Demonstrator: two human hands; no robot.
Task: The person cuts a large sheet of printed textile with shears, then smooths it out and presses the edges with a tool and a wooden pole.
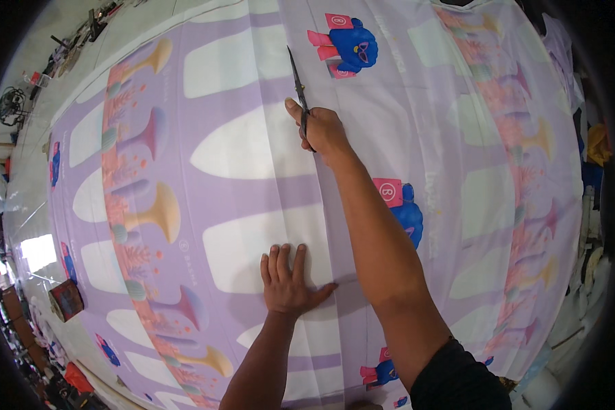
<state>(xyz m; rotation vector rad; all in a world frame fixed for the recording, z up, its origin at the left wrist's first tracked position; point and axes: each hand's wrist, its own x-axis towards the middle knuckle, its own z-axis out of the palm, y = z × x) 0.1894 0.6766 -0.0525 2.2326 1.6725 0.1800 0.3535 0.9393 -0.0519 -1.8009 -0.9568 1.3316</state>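
A wide sheet of lilac printed fabric [301, 198] lies spread out under both hands, with white rounded shapes, coral and mushroom patterns and blue furry figures on it. My right hand [326, 133] reaches to the far middle, its fingers closed round the handles of a pair of dark scissors [296, 76]. The scissor blades point away from me and look nearly together. A long straight edge or fold runs from far to near, close beside the scissors. Nearer to me, my left hand [287, 281] rests flat on a white shape, fingers stretched and thumb touching that line.
At the left edge of the fabric stands a worn reddish-brown container [66, 301]. Tangled dark cable [11, 106] and small clutter lie farther left. Yellow cloth [598, 143] and other crumpled cloths [560, 55] are along the right side.
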